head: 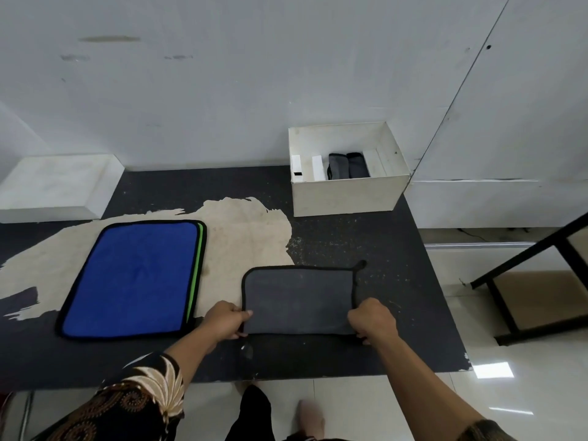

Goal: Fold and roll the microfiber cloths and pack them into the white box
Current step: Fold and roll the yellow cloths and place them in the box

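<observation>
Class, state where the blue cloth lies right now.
In the head view, the blue cloth lies flat at the left of the table, left of the grey cloth.

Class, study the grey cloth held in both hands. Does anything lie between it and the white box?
Nothing visible does. Only dark tabletop separates the grey cloth from the open white box; the blue cloth lies off to the left.

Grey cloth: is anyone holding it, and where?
Yes: the left hand pinches the grey cloth at its near-left corner, and the right hand grips its near-right corner.
</observation>
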`<state>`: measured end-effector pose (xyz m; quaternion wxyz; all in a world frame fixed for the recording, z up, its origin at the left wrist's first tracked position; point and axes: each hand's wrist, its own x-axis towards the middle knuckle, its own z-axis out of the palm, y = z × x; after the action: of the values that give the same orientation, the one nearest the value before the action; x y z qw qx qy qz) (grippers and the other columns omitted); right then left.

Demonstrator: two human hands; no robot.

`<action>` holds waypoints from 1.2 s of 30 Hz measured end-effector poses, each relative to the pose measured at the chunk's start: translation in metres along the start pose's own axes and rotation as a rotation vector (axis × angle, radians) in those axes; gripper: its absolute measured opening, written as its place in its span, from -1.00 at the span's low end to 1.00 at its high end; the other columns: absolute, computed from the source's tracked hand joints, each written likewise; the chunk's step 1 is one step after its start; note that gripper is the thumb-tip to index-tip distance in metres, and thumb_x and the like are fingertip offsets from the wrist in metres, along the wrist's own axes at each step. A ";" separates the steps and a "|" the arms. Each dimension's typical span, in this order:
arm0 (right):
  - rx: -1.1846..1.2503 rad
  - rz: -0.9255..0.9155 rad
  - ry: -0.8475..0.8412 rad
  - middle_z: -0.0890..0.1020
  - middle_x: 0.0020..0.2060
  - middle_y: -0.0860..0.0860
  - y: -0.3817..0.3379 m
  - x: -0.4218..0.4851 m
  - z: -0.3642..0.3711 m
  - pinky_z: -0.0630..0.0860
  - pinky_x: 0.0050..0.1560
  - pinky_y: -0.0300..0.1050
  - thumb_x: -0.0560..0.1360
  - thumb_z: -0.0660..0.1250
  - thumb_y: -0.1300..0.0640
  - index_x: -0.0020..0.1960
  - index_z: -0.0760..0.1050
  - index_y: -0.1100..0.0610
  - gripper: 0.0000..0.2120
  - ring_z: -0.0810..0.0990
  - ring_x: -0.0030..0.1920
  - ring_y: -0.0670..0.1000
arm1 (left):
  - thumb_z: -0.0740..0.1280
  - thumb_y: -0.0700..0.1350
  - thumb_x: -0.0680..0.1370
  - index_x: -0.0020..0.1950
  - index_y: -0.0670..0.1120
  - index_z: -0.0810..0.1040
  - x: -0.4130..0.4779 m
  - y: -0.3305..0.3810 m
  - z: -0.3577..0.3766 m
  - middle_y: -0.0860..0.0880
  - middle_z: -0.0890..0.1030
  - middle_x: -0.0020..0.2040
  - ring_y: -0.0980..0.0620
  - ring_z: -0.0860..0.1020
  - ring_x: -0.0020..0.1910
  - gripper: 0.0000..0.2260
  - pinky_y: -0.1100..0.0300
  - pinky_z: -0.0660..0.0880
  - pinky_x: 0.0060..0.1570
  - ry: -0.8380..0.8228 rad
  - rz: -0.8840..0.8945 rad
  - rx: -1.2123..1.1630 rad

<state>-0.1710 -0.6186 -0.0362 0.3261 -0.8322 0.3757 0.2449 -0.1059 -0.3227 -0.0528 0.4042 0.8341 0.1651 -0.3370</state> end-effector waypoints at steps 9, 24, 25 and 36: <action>-0.080 -0.039 0.050 0.67 -0.18 0.09 0.005 0.010 0.009 0.66 -0.12 0.03 0.50 0.32 -0.04 0.02 0.54 0.17 -0.72 0.66 -0.18 0.11 | 0.28 -0.06 0.62 -0.12 -0.16 0.58 -0.005 -0.002 0.009 -0.15 0.65 -0.14 -0.10 0.65 -0.14 -0.78 -0.06 0.61 0.01 0.127 0.044 0.113; -0.039 -0.103 0.130 0.62 0.04 0.12 0.006 0.008 0.006 0.46 -0.09 -0.08 0.56 0.29 -0.05 0.13 0.52 0.16 -0.70 0.59 0.05 0.15 | 0.31 -0.02 0.58 -0.02 -0.09 0.50 -0.002 0.045 0.017 -0.02 0.58 -0.13 0.00 0.53 -0.16 -0.86 0.15 0.41 -0.23 0.445 0.137 0.399; -0.016 -0.105 0.128 0.62 0.01 0.11 0.006 0.009 0.008 0.47 -0.09 -0.08 0.55 0.32 -0.07 0.10 0.52 0.16 -0.69 0.60 0.03 0.14 | 0.32 -0.05 0.57 -0.01 -0.06 0.50 -0.003 0.054 0.023 -0.01 0.58 -0.10 -0.01 0.53 -0.12 -0.91 0.15 0.43 -0.17 0.424 0.192 0.382; 0.211 -0.082 0.019 0.65 0.00 0.07 0.003 0.013 0.006 0.59 0.02 -0.01 0.48 0.38 0.11 0.11 0.58 0.10 -0.78 0.62 0.00 0.06 | 0.35 0.04 0.57 0.38 -0.05 0.49 0.006 0.133 0.115 -0.04 0.56 0.32 -0.05 0.50 0.30 -0.59 0.10 0.43 0.29 -0.060 0.363 0.519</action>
<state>-0.1664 -0.6214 -0.0501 0.4180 -0.8102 0.3680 0.1828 -0.0783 -0.4947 -0.0332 0.2363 0.9149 -0.0898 -0.3146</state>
